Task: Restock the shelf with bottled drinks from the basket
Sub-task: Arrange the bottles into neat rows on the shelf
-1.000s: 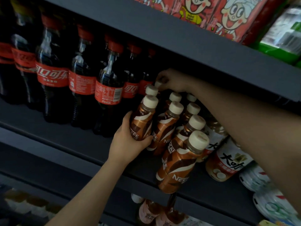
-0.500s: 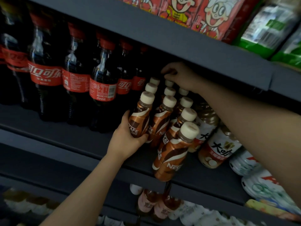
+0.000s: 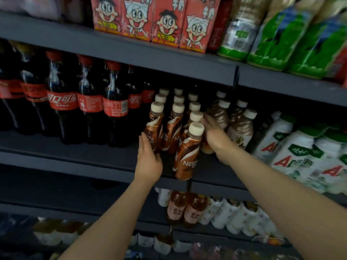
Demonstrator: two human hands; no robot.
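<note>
Several brown Nescafe coffee bottles with cream caps stand in three rows on the dark middle shelf (image 3: pixel 75 167). The frontmost bottle (image 3: pixel 185 158) stands at the shelf's front edge in the right row. My left hand (image 3: pixel 148 162) lies flat against the left side of the front-left coffee bottle (image 3: pixel 155 126), fingers extended. My right hand (image 3: pixel 214 135) rests flat against the right side of the right row, behind the frontmost bottle's cap. Neither hand wraps around a bottle. The basket is out of view.
Large cola bottles (image 3: pixel 114 106) stand just left of the coffee rows. Pale milk-tea bottles (image 3: pixel 242 128) and white drink bottles (image 3: pixel 300 152) fill the right. Red cartons (image 3: pixel 150 21) and green-labelled bottles (image 3: pixel 281 34) sit on the shelf above; small bottles (image 3: pixel 187 209) stand below.
My right hand came forward from the back caps to the right side of the rows. My left hand let go of the front-left bottle and now lies flat against it.
</note>
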